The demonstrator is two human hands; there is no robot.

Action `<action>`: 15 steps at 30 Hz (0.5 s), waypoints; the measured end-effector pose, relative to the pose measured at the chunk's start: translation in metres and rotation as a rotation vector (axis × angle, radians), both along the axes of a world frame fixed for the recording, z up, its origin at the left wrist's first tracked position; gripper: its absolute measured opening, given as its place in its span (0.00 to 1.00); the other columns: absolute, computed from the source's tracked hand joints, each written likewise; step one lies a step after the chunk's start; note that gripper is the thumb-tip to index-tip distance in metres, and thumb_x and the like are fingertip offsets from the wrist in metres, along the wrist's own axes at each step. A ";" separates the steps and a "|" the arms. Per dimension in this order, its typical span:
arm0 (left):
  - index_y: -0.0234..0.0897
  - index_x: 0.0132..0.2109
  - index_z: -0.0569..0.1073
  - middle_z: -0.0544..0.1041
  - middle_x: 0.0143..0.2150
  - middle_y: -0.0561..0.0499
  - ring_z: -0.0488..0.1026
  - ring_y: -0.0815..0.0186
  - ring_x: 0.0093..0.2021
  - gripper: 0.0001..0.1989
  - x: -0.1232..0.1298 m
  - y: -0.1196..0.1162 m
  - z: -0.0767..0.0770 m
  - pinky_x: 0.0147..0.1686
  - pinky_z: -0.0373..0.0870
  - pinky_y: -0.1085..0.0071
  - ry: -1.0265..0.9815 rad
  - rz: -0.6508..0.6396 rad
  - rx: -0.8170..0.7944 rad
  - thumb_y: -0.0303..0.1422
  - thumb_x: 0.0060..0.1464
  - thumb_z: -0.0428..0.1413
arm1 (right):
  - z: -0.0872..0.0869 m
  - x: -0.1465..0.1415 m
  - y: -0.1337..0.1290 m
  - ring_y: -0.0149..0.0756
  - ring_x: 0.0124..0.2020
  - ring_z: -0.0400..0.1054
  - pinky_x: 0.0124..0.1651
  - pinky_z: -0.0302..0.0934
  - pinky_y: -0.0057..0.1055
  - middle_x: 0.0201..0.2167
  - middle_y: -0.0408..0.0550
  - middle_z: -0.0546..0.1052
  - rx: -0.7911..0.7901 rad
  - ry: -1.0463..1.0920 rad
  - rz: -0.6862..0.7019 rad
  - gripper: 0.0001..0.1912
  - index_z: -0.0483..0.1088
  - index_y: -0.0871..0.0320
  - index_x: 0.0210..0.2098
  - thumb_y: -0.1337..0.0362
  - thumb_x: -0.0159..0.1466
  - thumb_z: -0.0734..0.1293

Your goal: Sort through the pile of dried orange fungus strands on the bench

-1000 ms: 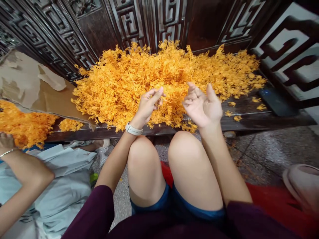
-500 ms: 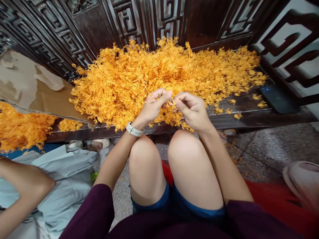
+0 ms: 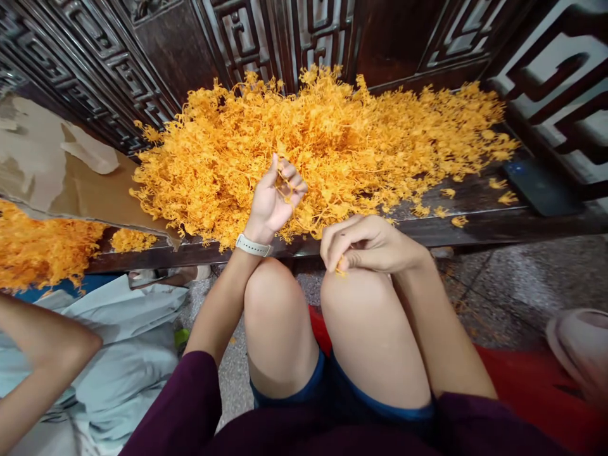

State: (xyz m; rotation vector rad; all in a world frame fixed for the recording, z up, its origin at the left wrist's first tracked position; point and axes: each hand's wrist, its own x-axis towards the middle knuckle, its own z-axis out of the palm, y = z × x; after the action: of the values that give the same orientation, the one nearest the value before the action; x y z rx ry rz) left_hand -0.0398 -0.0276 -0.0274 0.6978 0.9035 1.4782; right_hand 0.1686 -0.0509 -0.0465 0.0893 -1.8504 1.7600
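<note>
A large heap of orange, spidery plastic pieces [image 3: 228, 152] lies along the dark wooden bench [image 3: 142, 258]. My left hand [image 3: 278, 196], palm turned up and a pale watch on the wrist, is in front of the heap with its fingers curled round a thin orange piece [image 3: 287, 190]. Lower and to the right, my right hand [image 3: 365, 244] is over my right knee. Its thumb and fingers pinch a small orange piece [image 3: 341, 267], mostly hidden by the fingertips. The two hands are apart.
Torn cardboard [image 3: 90, 177] stands at the left, with another orange pile [image 3: 47, 247] beyond it. A person's bare arm [image 3: 52, 342] is at the lower left. A dark phone [image 3: 541, 183] and a few loose orange pieces lie on the bench's right end.
My hands have separated. The left one has moved slightly left and turned palm up; the right one has come down to my knee with a small orange piece.
</note>
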 end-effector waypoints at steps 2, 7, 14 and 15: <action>0.41 0.34 0.70 0.64 0.26 0.56 0.61 0.74 0.24 0.20 0.002 -0.004 -0.004 0.28 0.67 0.74 0.042 -0.103 0.001 0.50 0.69 0.58 | -0.004 0.002 0.006 0.33 0.32 0.76 0.36 0.67 0.30 0.31 0.51 0.82 -0.015 -0.058 0.026 0.10 0.85 0.59 0.38 0.57 0.65 0.80; 0.39 0.35 0.75 0.66 0.23 0.58 0.61 0.75 0.23 0.17 0.010 -0.013 -0.010 0.27 0.61 0.76 0.247 -0.293 0.079 0.47 0.63 0.65 | -0.023 0.001 0.028 0.29 0.20 0.53 0.25 0.54 0.30 0.19 0.37 0.70 -0.511 0.188 -0.562 0.19 0.79 0.49 0.35 0.41 0.68 0.71; 0.38 0.37 0.83 0.74 0.29 0.53 0.66 0.73 0.29 0.16 0.007 -0.016 -0.006 0.33 0.63 0.73 0.505 -0.383 0.283 0.47 0.61 0.66 | -0.019 -0.007 0.023 0.25 0.20 0.57 0.22 0.54 0.27 0.24 0.38 0.73 -0.722 0.122 -0.680 0.22 0.75 0.52 0.42 0.39 0.68 0.71; 0.38 0.36 0.84 0.75 0.30 0.52 0.67 0.72 0.30 0.16 0.006 -0.017 -0.004 0.34 0.64 0.72 0.552 -0.413 0.306 0.47 0.61 0.66 | -0.017 -0.008 0.020 0.26 0.21 0.60 0.22 0.54 0.28 0.24 0.39 0.73 -0.657 0.082 -0.698 0.23 0.75 0.52 0.40 0.38 0.67 0.71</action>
State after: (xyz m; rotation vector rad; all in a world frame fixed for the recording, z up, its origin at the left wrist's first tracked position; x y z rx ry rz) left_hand -0.0337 -0.0450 -0.0316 1.4743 0.8742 1.0703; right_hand 0.1602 -0.0308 -0.0638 -0.6450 -0.9751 1.6945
